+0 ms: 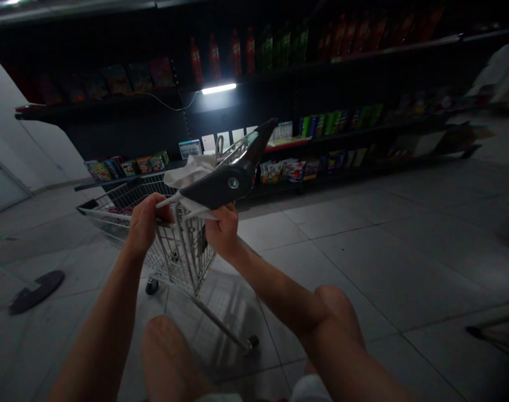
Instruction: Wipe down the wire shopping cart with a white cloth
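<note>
A small wire shopping cart stands on the tiled floor in front of me, its dark plastic handle piece tilted up to the right. My left hand is closed around the cart's handle bar at its left end. My right hand is closed on a white cloth or paper that lies bunched over the handle and trails under the dark plastic part. My bare knees show at the bottom of the view.
Dark store shelves with bottles and coloured packets run across the back, lit by a strip lamp. A round dark base lies on the floor at left. A white wall and door stand far left.
</note>
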The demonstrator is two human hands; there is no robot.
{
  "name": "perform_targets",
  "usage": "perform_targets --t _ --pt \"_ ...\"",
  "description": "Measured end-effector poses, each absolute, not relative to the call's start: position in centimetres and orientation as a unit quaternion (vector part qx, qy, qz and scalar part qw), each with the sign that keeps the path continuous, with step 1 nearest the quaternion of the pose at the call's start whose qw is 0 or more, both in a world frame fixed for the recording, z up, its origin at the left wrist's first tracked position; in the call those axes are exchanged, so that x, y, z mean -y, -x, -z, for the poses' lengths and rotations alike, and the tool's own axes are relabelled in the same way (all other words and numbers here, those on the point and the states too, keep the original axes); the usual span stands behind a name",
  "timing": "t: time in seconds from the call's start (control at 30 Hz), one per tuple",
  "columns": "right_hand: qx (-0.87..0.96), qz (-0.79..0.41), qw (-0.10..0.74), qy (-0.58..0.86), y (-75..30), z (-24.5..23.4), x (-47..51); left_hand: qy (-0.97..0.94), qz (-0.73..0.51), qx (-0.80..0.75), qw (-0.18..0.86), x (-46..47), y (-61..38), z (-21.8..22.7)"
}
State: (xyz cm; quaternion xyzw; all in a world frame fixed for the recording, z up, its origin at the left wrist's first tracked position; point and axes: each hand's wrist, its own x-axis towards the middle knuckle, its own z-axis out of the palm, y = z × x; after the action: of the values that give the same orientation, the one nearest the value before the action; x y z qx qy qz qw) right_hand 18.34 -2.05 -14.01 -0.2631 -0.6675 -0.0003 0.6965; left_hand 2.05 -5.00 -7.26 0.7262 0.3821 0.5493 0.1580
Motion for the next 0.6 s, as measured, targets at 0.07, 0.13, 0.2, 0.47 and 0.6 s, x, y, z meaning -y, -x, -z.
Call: perform_targets --t 0.07,0.13,0.2,0.47,0.6 --pt "0.63 -0.007 0.734 0.253 -16.5 16.6 3.2 -0.723 -0.557 -0.38 0.149 4.7 -2.3 7.5" --pt "0.616 -0.024 0.75 0.24 -15.1 19.7 3.9 -0.719 -0.568 -0.378 0.13 4.5 -2.5 7.8" --pt "0.628 -0.054 0.738 0.242 -14.6 22.8 4.1 -0.715 -0.576 -0.377 0.122 4.2 -2.7 8.1" --pt "0.585 -0.049 0.782 0.21 -18.7 19.9 4.8 -0.676 -0.624 -0.368 0.133 2.8 -3.5 8.8" --pt "0.647 -0.017 0.741 0.18 -16.8 18.0 5.1 -0.68 -0.624 -0.369 0.109 2.3 -4.2 9.1"
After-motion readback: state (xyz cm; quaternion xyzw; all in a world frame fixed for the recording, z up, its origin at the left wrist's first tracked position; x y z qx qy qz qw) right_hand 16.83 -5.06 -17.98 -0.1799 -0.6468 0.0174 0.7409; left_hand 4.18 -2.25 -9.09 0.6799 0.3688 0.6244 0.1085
